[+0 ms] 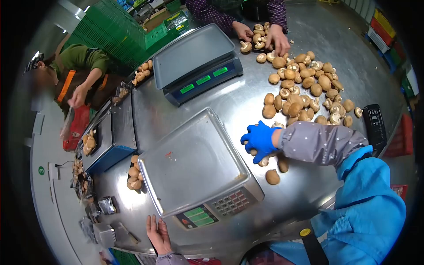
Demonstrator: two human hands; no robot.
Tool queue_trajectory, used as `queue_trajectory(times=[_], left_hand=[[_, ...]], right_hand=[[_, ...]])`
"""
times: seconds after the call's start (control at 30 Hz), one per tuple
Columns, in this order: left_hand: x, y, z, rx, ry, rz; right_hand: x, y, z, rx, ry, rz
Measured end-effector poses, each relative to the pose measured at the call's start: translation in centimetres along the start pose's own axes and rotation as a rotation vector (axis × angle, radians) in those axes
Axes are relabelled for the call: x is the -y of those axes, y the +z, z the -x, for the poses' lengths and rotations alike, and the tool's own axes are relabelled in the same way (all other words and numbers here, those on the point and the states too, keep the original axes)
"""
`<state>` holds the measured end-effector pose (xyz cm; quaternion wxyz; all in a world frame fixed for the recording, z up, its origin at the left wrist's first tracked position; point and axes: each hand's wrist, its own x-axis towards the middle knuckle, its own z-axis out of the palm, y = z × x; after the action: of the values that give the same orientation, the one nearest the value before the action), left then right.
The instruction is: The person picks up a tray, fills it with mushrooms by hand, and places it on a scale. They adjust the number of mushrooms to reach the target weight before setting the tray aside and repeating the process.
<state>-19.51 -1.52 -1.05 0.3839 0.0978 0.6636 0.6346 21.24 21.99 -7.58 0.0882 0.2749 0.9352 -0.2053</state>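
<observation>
My right hand [259, 140], in a blue glove, curls its fingers over some mushrooms on the metal table. One pale mushroom [263, 161] peeks out below the glove, and how many lie under the palm is hidden. A loose brown mushroom [272, 177] rests just in front. Beside that hand spreads a large pile of brown-capped mushrooms [304, 84]. My bare left hand [159, 234] is open and holds nothing, its fingers extended near the front left corner of a weighing scale [194, 163]. The scale's tray carries only a small reddish fleck, and its green display is lit.
A second scale [194, 57] stands farther back. Across the table a person's hands [278, 39] handle mushrooms. Another person in a green top [84, 62] works at the left by a third scale [112, 137]. Packed mushrooms [134, 174] sit left of my scale; a black device [374, 126] lies right.
</observation>
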Motion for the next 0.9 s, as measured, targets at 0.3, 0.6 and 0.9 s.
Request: queue_trajectory(times=[0.3, 0.6, 0.9], left_hand=[[4.5, 4.5, 10.1, 0.359, -0.238, -0.007], [12.5, 10.8, 17.1, 0.67, -0.68, -0.21], [15.2, 19.4, 18.6, 0.837, -0.593, -0.349]], right_hand=[[-2.2, -2.4, 12.4, -0.124, 0.252, 0.153], [9.0, 9.3, 18.4, -0.369, 0.172, 0.015], [-0.8, 10.0, 26.5, -0.692, 0.272, 0.067]])
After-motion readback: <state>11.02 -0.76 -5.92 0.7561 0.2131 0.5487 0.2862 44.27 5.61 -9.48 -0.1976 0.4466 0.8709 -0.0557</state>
